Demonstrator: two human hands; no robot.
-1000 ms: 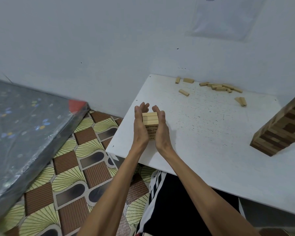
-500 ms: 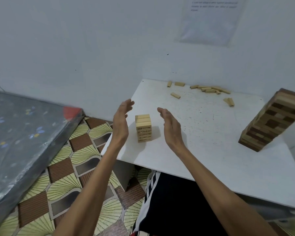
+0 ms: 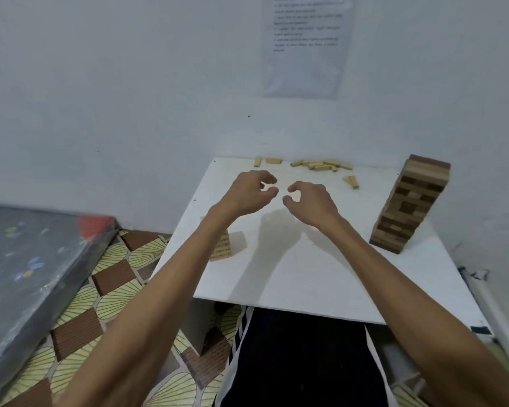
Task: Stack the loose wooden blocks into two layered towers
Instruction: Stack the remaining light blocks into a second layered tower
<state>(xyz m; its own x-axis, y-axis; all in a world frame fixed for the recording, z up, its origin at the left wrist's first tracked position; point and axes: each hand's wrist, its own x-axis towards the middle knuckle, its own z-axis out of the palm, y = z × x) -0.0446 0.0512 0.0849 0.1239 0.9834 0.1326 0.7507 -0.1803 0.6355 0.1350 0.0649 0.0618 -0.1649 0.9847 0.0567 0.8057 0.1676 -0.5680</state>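
Holds nothing in left hand [image 3: 247, 192] or right hand [image 3: 313, 201]; hovers both side by side, fingers loosely curled, arms stretched over white tabletop [image 3: 306, 277]. Faces small pale rectangular wooden blocks [image 3: 321, 165] scattered along far edge: likely light, stiff, smooth, best pinched across long sides. Has short pale block tower [image 3: 222, 249] near left, partly behind left forearm, tall brown-and-tan block tower [image 3: 409, 204] right.

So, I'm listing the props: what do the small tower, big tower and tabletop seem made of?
Small tower: pale wood, matte, apparently unfinished. Big tower: also wood, blocks in mixed light and dark browns, perhaps stained or different species. Tabletop: thin white board, smooth and matte with dark specks; probably laminate or painted, can't tell which.
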